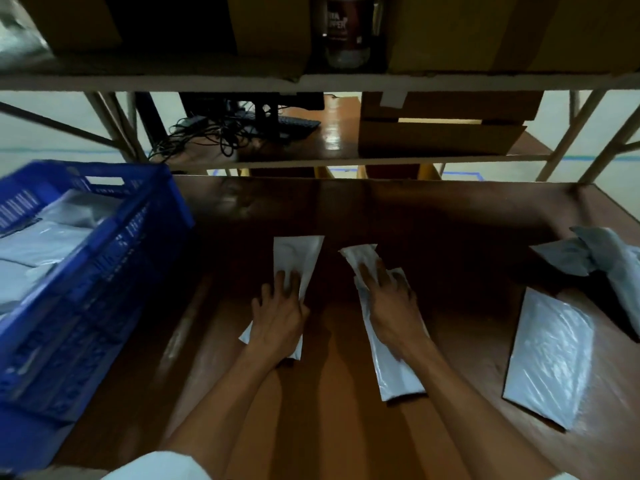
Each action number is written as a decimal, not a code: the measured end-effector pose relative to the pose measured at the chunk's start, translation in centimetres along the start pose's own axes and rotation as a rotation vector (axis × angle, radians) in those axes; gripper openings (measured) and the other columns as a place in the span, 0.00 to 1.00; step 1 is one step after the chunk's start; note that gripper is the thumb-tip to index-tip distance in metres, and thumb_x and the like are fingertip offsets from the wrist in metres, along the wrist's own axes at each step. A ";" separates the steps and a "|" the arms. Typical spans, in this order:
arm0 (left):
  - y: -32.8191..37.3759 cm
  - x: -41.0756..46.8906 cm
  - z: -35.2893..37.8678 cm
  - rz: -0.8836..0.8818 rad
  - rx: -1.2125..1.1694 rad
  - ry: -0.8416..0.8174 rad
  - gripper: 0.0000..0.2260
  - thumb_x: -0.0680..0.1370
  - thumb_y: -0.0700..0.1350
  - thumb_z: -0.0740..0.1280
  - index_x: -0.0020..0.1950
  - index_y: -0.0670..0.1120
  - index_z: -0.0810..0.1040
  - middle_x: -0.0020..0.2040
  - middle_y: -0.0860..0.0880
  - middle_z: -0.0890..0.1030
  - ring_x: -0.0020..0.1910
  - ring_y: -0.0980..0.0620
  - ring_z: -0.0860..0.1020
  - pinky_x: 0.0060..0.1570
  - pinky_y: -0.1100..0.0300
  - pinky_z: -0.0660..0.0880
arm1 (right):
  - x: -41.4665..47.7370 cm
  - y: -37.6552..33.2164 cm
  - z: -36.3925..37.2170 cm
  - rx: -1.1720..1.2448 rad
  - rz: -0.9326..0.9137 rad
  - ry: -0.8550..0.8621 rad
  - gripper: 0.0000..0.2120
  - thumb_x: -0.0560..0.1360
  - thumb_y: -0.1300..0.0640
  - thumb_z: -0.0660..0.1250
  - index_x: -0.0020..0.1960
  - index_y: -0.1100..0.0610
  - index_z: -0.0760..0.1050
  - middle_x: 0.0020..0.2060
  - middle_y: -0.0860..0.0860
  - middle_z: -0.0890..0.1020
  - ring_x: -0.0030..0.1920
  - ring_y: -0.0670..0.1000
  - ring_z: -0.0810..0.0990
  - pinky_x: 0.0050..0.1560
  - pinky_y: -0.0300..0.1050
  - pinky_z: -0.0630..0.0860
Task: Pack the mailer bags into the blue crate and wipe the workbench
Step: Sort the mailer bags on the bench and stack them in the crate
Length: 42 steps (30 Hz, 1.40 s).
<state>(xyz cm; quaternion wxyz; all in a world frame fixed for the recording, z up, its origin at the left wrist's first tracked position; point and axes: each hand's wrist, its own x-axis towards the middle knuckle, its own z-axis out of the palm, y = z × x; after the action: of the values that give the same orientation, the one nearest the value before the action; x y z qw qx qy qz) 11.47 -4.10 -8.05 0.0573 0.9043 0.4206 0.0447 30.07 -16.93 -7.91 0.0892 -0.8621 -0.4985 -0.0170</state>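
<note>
On the brown workbench (433, 230), my left hand (278, 315) lies on a white mailer bag (298, 254), fingers curled around its edge. My right hand (391, 306) presses on a second long white mailer bag (398, 375), whose far end (358, 254) sticks out past the fingers. A third mailer bag (550, 355) lies flat to the right, untouched. The blue crate (114, 258) stands at the left with several grey-white mailer bags (45, 240) inside. A crumpled grey cloth (595, 258) rests at the right edge.
A shelf (311, 79) overhangs the bench, carrying cardboard boxes and a dark bottle (348, 29). Behind the bench, a lower table holds a keyboard with tangled cables (242, 128) and stacked cardboard boxes (443, 126).
</note>
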 end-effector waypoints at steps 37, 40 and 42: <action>-33.3 -11.5 -23.2 -0.958 0.246 0.234 0.31 0.76 0.57 0.40 0.69 0.46 0.72 0.67 0.37 0.68 0.60 0.31 0.69 0.52 0.37 0.73 | 11.0 -52.1 -11.5 0.518 -1.078 0.049 0.21 0.83 0.54 0.57 0.75 0.43 0.67 0.75 0.51 0.68 0.58 0.67 0.73 0.60 0.61 0.71; -34.0 -11.8 -22.3 -0.985 0.237 0.078 0.32 0.77 0.58 0.40 0.73 0.48 0.69 0.70 0.38 0.68 0.65 0.30 0.68 0.54 0.36 0.73 | 10.2 -55.2 -10.4 0.422 -1.117 -0.095 0.21 0.84 0.51 0.55 0.77 0.42 0.64 0.76 0.53 0.67 0.64 0.68 0.71 0.64 0.60 0.68; -33.8 -12.0 -21.6 -0.988 0.218 -0.037 0.28 0.81 0.59 0.44 0.74 0.49 0.68 0.70 0.39 0.70 0.67 0.31 0.68 0.58 0.36 0.71 | 10.2 -55.8 -8.7 0.296 -1.177 -0.248 0.23 0.85 0.46 0.52 0.79 0.40 0.58 0.77 0.54 0.62 0.70 0.66 0.67 0.67 0.63 0.66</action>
<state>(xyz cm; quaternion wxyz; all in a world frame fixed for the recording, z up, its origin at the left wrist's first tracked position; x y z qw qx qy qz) -24.58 9.70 8.15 -0.0155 0.5987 0.7993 -0.0480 -12.43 17.47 9.52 0.1248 -0.4167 -0.8942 0.1061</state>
